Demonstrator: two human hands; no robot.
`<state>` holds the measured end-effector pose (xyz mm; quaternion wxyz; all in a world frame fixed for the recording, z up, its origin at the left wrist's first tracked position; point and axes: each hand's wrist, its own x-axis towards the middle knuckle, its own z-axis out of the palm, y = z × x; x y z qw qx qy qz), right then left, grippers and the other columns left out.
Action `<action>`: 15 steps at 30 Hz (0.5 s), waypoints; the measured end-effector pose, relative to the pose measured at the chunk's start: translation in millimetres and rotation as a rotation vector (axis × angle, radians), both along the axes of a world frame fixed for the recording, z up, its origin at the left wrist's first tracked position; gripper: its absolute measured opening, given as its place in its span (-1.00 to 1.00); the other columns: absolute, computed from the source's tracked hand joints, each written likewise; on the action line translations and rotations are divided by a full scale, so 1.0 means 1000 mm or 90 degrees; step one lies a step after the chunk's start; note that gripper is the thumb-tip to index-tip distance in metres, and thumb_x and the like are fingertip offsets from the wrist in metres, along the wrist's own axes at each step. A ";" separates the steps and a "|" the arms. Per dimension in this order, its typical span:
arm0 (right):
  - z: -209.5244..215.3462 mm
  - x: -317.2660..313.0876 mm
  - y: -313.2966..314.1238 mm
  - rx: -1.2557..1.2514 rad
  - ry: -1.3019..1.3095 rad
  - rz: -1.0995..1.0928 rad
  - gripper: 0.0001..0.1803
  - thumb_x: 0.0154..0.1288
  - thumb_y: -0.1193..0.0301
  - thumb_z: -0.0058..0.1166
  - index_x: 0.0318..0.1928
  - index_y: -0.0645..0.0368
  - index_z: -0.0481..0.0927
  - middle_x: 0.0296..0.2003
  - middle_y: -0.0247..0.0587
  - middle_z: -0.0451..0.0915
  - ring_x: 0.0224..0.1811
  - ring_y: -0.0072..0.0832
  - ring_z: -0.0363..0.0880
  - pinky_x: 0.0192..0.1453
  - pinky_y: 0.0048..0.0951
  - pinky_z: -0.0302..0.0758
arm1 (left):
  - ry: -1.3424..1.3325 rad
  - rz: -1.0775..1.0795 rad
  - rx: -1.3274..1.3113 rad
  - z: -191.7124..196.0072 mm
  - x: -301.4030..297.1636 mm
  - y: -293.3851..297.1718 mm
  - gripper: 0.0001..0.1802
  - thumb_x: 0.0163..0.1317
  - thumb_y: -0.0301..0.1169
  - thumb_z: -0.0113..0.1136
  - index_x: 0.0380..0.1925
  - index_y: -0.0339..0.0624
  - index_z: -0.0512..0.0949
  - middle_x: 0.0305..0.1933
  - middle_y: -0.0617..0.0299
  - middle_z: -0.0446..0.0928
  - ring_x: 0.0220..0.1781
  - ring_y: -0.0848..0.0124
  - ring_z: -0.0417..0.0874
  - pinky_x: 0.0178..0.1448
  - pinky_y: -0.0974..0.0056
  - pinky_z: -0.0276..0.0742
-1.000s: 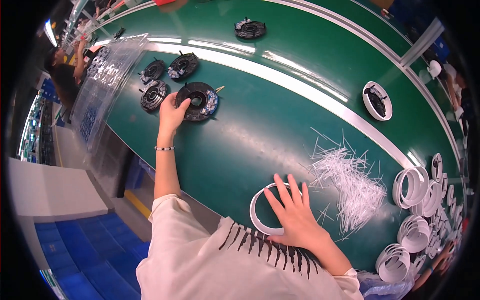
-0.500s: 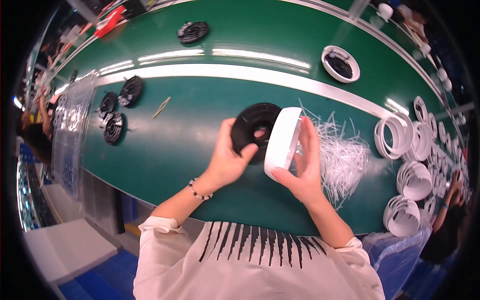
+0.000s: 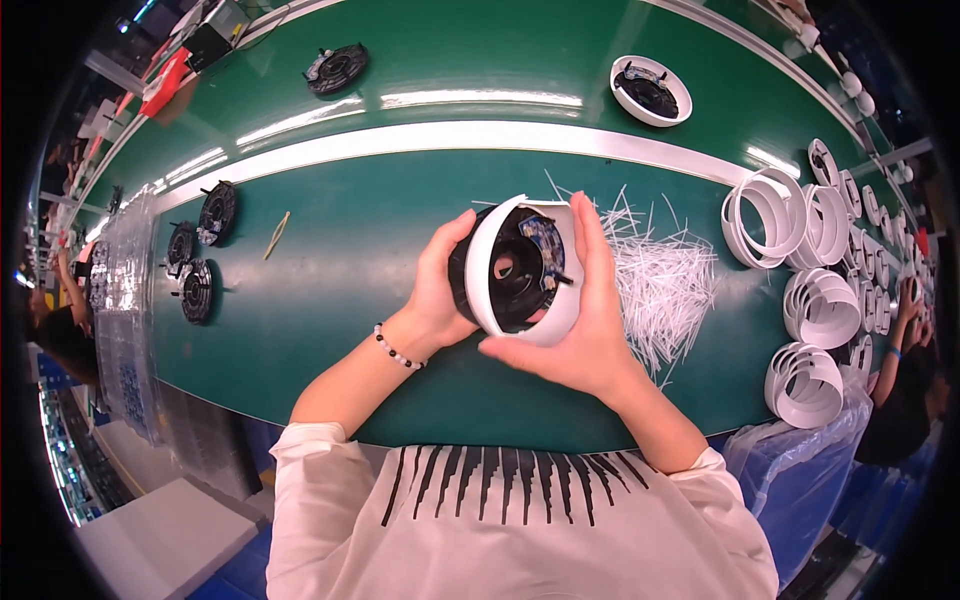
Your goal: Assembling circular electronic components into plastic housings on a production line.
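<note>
Above the green table I hold a white plastic ring (image 3: pixel 481 270) and a black round disc (image 3: pixel 517 295) pressed together. The disc's inner face, with a small circuit board and a dark peg, shows through the ring's opening; whether it is fully seated I cannot tell. My left hand (image 3: pixel 437 290) curls round the disc's outer side at the left. On the ring's right rim, my right hand (image 3: pixel 592 335) grips with thumb below and fingers above. To the right of my hands lies a loose heap of thin white strips (image 3: pixel 660 290).
Several black discs (image 3: pixel 197 291) lie at the left beside a stack of clear plastic trays (image 3: pixel 125 330). White rings (image 3: pixel 803 385) are piled at the right edge. Beyond the pale strip lie another disc (image 3: pixel 340 68) and a ring with a disc inside (image 3: pixel 652 92). A yellowish band (image 3: pixel 277 235) lies left.
The ring and disc, apart at an angle before, have come together. The ring has turned so its open side faces me. The whole view has shifted slightly.
</note>
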<state>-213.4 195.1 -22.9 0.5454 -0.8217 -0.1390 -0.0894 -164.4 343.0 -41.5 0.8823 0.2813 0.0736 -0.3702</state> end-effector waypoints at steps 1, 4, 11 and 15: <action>0.003 0.000 -0.001 0.000 0.002 0.000 0.30 -0.43 0.25 0.44 0.24 0.36 -0.22 0.21 0.13 -0.07 0.26 -0.15 0.00 0.27 -0.28 0.04 | -0.022 0.006 0.014 -0.001 0.001 -0.002 -0.45 0.18 -0.02 -0.31 -0.05 -0.21 0.37 -0.08 0.07 0.45 -0.06 0.27 0.48 0.03 0.19 0.42; 0.006 0.002 -0.002 -0.084 -0.098 -0.016 0.29 -0.45 0.23 0.44 0.24 0.36 -0.19 0.17 0.13 0.00 0.20 -0.13 0.08 0.21 -0.25 0.13 | -0.046 0.008 0.033 0.002 0.000 -0.009 -0.43 0.19 0.00 -0.35 -0.05 -0.23 0.37 -0.06 0.08 0.44 -0.06 0.28 0.48 0.02 0.21 0.43; 0.011 0.009 -0.009 -0.207 -0.053 0.019 0.29 -0.52 0.19 0.43 0.23 0.36 -0.11 0.16 0.10 0.07 0.17 -0.05 0.09 0.19 -0.20 0.12 | -0.033 -0.055 -0.085 -0.001 0.004 -0.010 -0.16 0.10 0.30 -0.47 0.06 -0.19 0.27 0.04 0.06 0.36 0.02 0.20 0.44 0.10 0.13 0.38; 0.022 0.012 -0.012 -0.260 -0.046 0.120 0.23 -0.54 0.16 0.41 0.19 0.34 -0.01 0.19 0.09 0.05 0.18 0.04 0.05 0.18 -0.06 0.07 | -0.001 -0.119 -0.197 -0.017 0.002 0.001 -0.04 -0.01 0.41 -0.51 0.12 -0.18 0.20 0.09 0.01 0.31 0.09 0.16 0.39 0.13 0.08 0.35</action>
